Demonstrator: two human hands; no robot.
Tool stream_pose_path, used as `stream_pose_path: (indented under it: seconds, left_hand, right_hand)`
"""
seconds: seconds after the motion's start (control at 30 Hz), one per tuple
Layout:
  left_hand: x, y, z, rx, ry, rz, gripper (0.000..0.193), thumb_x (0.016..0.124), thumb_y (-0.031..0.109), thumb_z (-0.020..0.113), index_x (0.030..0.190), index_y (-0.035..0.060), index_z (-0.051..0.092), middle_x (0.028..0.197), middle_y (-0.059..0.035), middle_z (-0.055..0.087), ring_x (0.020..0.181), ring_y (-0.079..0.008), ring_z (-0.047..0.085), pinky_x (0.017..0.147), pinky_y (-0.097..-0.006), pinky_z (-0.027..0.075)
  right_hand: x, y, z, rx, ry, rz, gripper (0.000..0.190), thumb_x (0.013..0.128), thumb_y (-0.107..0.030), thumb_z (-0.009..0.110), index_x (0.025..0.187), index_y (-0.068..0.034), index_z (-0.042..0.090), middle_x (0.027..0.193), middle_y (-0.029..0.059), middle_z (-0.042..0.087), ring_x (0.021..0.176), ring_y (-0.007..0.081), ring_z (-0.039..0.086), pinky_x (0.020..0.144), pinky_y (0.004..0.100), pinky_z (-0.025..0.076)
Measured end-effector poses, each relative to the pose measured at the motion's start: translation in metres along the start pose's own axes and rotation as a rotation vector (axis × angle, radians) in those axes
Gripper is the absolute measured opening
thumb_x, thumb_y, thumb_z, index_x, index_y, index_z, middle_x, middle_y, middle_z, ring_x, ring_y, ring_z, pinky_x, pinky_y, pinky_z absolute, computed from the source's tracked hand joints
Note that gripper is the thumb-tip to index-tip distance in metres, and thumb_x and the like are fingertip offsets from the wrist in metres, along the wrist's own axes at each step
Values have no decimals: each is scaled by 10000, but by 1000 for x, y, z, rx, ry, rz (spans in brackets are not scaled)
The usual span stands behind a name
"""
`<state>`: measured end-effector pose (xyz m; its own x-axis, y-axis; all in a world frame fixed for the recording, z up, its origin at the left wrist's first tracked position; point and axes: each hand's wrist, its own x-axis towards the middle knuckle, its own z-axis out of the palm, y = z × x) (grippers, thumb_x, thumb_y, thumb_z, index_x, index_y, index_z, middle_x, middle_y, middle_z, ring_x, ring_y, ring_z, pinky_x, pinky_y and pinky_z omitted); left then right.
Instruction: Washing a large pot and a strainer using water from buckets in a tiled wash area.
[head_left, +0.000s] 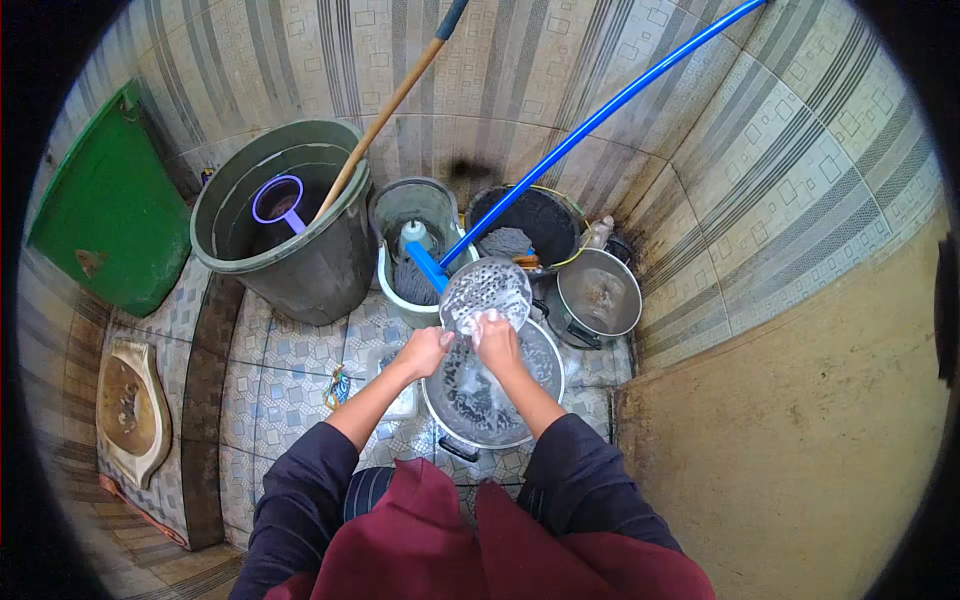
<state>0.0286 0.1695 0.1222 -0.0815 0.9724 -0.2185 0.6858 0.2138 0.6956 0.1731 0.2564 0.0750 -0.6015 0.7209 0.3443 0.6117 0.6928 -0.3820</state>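
Note:
A round perforated metal steamer plate (487, 289), wet with suds, is held tilted over a large metal pot (540, 375). My left hand (427, 351) grips the plate's lower left edge with closed fingers. My right hand (493, 337), covered in foam, presses against the plate's lower face; whether it holds a sponge or cloth cannot be made out. Soapy water and foam lie in the pot, whose black side handle (458, 449) faces me.
A grey water barrel (322, 277) with a purple dipper (277, 201) stands left. Behind are a mop bucket (414, 187), a blue-handled tool (592, 116), a black bucket (551, 217) and a smaller pot (637, 292). A squat toilet (161, 420) is far left.

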Motion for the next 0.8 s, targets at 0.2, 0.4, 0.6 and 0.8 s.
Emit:
stream_pose_path:
  seconds: [0.2, 0.4, 0.6, 0.8]
  left_hand:
    - [3, 5, -4, -41, 26, 12, 392, 842, 292, 380, 686, -31, 539, 717, -242, 546, 723, -397, 526, 642, -443, 399]
    - [-7, -1, 7, 55, -16, -21, 410, 847, 304, 362, 686, -25, 547, 704, -243, 545, 721, -393, 531, 657, -446, 399]
    - [-4, -1, 11, 23, -42, 0, 416, 840, 315, 368, 695, -31, 545, 711, -254, 539, 725, -400, 525, 648, -447, 400]
    - [-1, -12, 15, 0, -32, 25, 418, 834, 333, 385, 697, -30, 542, 649, -220, 531, 658, -353, 528, 611, -414, 399]
  right_hand:
    - [4, 3, -9, 26, 216, 227, 147, 728, -155, 545, 779, -25, 589, 729, 190, 548, 626, 349, 549, 561, 413, 444]
    - [8, 23, -24, -57, 416, 371, 106, 677, -116, 556, 740, -32, 565, 699, 173, 546, 615, 332, 551, 590, 405, 450]
    - [1, 18, -12, 143, 168, 233, 230, 627, -154, 612, 803, -32, 528, 727, 169, 537, 661, 338, 543, 608, 399, 451]
    - [-5, 26, -21, 128, 155, 208, 227, 604, -133, 641, 784, -49, 531, 752, 154, 545, 694, 327, 540, 619, 390, 445]
